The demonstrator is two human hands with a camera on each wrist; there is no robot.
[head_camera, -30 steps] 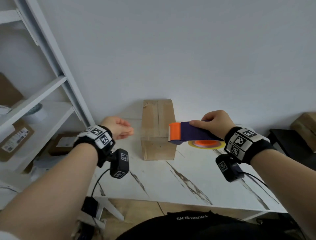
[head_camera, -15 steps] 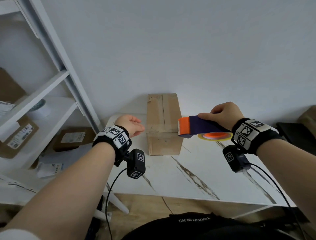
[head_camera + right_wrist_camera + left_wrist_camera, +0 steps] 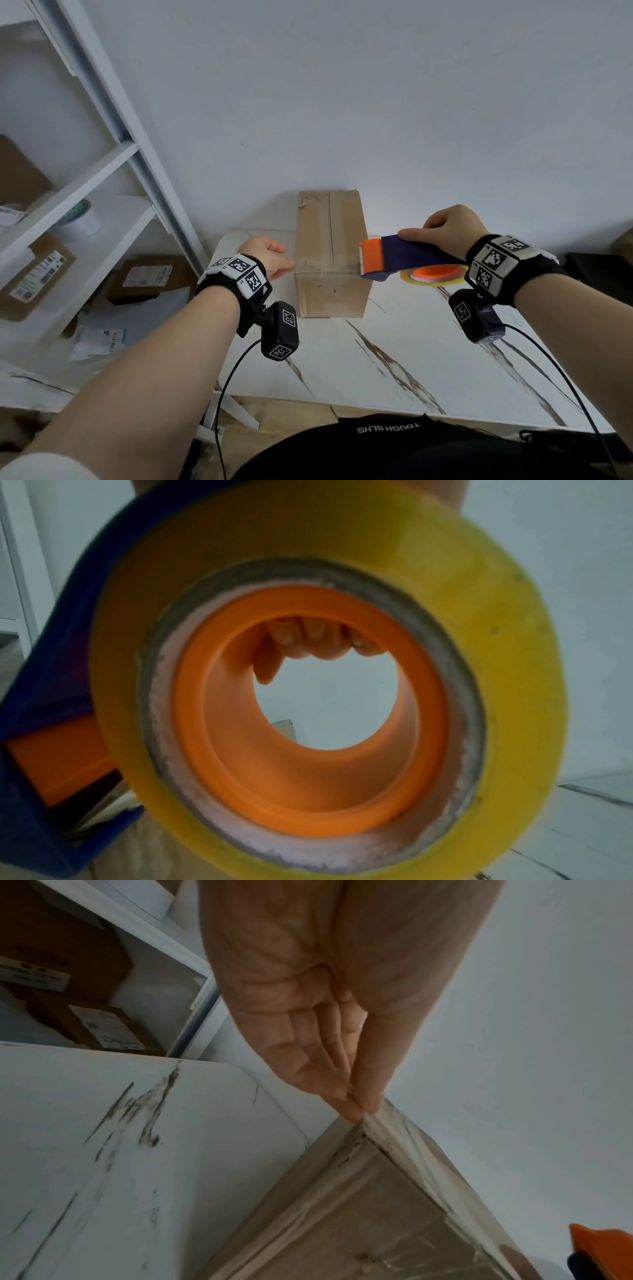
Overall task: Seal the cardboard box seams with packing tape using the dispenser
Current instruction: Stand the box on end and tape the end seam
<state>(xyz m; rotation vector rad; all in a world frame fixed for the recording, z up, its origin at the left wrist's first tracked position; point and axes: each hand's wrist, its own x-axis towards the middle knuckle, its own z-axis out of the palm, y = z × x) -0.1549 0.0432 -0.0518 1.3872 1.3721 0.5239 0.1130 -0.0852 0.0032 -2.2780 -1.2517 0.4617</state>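
Change: both my hands have closed in on the box since a second ago.
Box point(image 3: 330, 253): brown cardboard, long axis running 12 to 6 on the white veined table point(image 3: 428, 359).
Left hand point(image 3: 265, 258): at the box's 9 o'clock side, fingers point(image 3: 329, 1069) straight and together, tips touching its top edge.
Right hand point(image 3: 448, 229): at 3 o'clock, fingers curled round the dispenser point(image 3: 394, 255), a blue and orange plastic tool.
Tape point(image 3: 342, 669): glossy yellow roll.
Next: I judge the orange nose, nearest the near cross seam, goes down first.
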